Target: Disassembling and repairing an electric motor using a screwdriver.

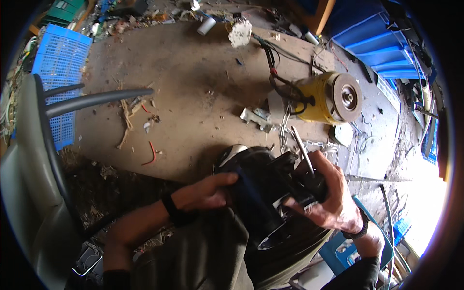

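Observation:
A glossy black rounded machine housing (258,191) rests at my lap, with a pale rim on its far left edge; its exact kind does not show. My left hand (210,191) grips its left side, thumb on top and the other fingers partly hidden. On the right, my right hand (328,198) is closed around the dark handle of what looks like a screwdriver (302,150). Its silver shaft points away from me, up and to the left. The right thumb lies close to the housing's right side, where dark parts stick out.
Beyond the housing lies a dusty board (183,106) with a yellow cylindrical motor (316,99), a metal bracket (258,119), a chain and cables. A blue perforated crate (60,63) and a grey chair (36,159) stand left. Blue bins (374,46) are at the far right.

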`<state>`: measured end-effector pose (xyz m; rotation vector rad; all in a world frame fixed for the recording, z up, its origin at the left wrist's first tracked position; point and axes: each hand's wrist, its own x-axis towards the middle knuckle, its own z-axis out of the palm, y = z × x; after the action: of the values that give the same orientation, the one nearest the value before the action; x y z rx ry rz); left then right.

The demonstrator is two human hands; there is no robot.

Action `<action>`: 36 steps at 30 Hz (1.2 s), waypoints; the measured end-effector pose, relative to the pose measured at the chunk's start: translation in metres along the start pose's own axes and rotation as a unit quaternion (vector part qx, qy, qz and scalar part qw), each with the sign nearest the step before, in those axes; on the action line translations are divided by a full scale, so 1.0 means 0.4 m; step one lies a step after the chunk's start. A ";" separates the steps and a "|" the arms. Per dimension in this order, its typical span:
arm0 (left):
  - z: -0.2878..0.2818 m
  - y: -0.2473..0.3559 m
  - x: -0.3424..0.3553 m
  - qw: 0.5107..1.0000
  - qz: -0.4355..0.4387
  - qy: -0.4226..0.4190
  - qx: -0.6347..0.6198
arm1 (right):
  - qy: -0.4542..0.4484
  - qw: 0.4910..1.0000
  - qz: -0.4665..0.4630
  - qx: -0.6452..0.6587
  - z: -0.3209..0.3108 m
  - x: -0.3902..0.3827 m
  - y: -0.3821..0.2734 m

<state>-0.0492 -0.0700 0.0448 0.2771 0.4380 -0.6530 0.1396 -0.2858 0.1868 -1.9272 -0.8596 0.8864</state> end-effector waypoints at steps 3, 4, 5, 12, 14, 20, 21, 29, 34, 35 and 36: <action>-0.032 0.022 0.030 0.981 -0.027 -0.076 -0.179 | -0.048 0.982 0.172 0.066 0.004 0.019 0.042; -0.032 0.028 0.049 0.981 -0.026 -0.079 -0.178 | -0.119 0.971 0.201 0.045 -0.009 0.033 0.067; -0.028 0.036 0.072 0.989 0.003 -0.041 -0.144 | -0.121 0.975 0.186 0.031 -0.011 0.040 0.069; 0.093 0.036 0.021 0.997 0.077 -0.023 0.000 | -0.075 0.981 0.114 0.136 -0.073 -0.008 -0.040; 0.027 0.020 0.054 0.991 0.007 -0.059 -0.119 | -0.128 0.966 0.179 0.134 -0.093 0.030 -0.031; 0.080 0.024 0.035 0.998 -0.015 0.024 -0.055 | -0.113 0.988 0.091 0.044 -0.075 0.027 -0.070; 0.066 0.029 0.041 0.994 -0.037 -0.006 -0.103 | -0.105 0.990 0.090 0.036 -0.067 0.026 -0.058; 0.032 0.024 0.059 0.970 -0.038 -0.083 -0.224 | -0.039 0.975 0.184 0.118 -0.041 0.067 -0.024; 0.008 0.020 0.067 0.930 -0.060 -0.193 -0.309 | -0.017 0.993 0.042 -0.114 -0.023 0.034 -0.023; 0.030 0.039 0.068 0.995 -0.040 -0.013 -0.094 | -0.058 0.995 0.070 -0.026 -0.039 0.034 -0.030; 0.014 0.035 0.060 0.994 -0.041 -0.007 -0.098 | -0.086 0.995 0.039 0.034 -0.044 0.033 -0.034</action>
<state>-0.0215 -0.0738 0.0401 0.0681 0.4994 -0.6860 0.1579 -0.2762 0.2027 -1.8558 -0.8470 1.1269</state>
